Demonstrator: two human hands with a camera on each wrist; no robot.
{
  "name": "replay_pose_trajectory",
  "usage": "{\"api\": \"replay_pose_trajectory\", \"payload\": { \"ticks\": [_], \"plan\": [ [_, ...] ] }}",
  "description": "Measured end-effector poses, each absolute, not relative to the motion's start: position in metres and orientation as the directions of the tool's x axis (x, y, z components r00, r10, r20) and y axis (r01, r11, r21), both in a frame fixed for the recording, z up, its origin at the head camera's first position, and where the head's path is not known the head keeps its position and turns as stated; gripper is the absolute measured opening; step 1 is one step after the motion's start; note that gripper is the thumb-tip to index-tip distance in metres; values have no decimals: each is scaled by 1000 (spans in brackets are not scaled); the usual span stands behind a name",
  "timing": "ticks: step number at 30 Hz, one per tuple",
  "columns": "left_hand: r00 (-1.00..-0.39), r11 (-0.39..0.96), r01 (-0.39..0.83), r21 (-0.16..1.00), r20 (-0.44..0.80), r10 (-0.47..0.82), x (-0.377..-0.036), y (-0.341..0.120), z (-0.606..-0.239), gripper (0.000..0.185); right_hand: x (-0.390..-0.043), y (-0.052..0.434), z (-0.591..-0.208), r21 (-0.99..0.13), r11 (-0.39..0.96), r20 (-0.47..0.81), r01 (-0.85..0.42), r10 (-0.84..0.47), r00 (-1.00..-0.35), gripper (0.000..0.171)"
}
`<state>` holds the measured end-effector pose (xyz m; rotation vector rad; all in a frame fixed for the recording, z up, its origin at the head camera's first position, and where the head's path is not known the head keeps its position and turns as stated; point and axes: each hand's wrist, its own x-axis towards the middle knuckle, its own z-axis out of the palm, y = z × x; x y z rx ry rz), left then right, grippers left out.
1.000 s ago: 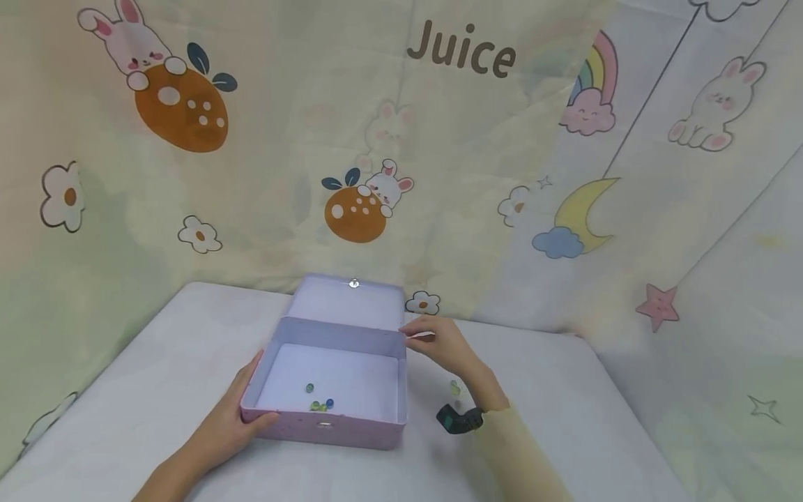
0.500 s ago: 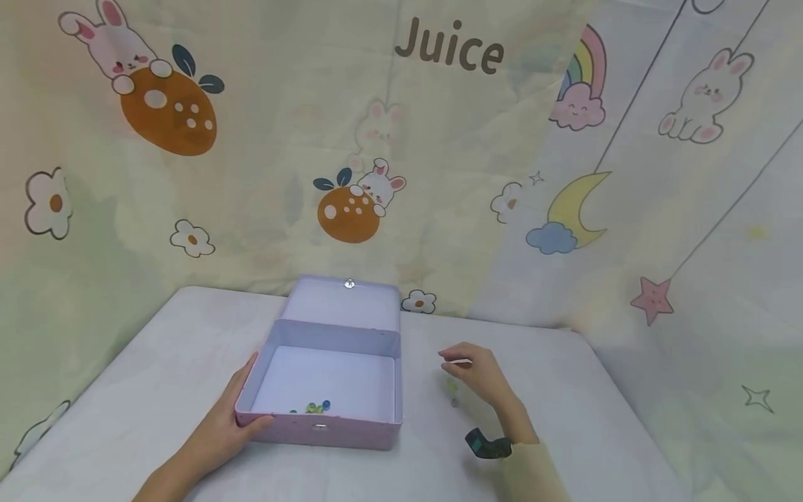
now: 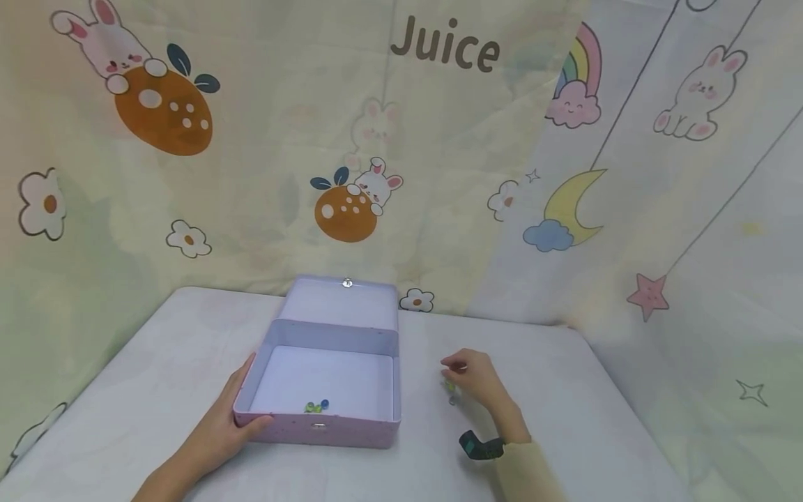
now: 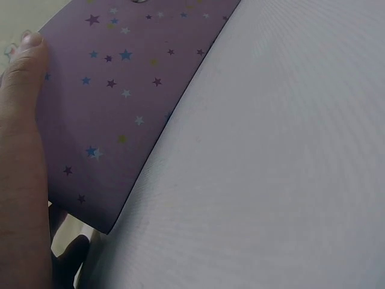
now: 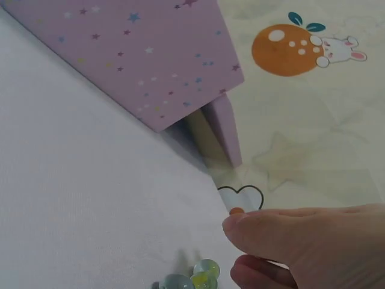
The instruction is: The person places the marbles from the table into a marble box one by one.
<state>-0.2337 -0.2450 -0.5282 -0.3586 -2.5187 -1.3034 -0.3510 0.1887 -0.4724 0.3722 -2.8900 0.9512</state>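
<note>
A purple metal box (image 3: 351, 432) with a star print stands on the white table, its hinged lid (image 3: 343, 303) thrown back. My left hand (image 3: 231, 418) grips its front left corner, thumb on the front wall and fingers along the left side. Inside, several green and blue glass marbles (image 3: 314, 408) cluster against the front wall. Right of the box, my right hand (image 3: 475, 376) hovers with thumb and index finger apart and nothing between them. Close by its fingertips, several clear and yellow-green marbles (image 5: 204, 280) lie together on the table, partly cut off in the right wrist view.
The white-covered table (image 3: 564, 404) reaches back to a printed cloth backdrop (image 3: 251, 139) with rabbits, flowers and a moon. The raised lid leans back near that cloth. A dark wrist device (image 3: 482, 446) sits on my right wrist.
My right hand has left the box's right rim and moved right, down to the table marbles. Inside the box, a separate marble has rolled to the front wall. My left hand keeps its grip.
</note>
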Motion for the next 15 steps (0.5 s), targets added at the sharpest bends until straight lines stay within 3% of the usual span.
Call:
{"api": "replay_pose_trajectory", "payload": {
  "ticks": [8, 15],
  "plan": [
    [-909, 594, 376, 711, 406, 89, -235, -246, -529, 104, -349, 182, -473, -494, 848, 95, -191, -166, -982, 11],
    [-917, 588, 363, 723, 390, 86, -234, -246, -529, 104, -350, 179, -479, -434, 871, 130, -229, -191, -973, 9]
  ]
}}
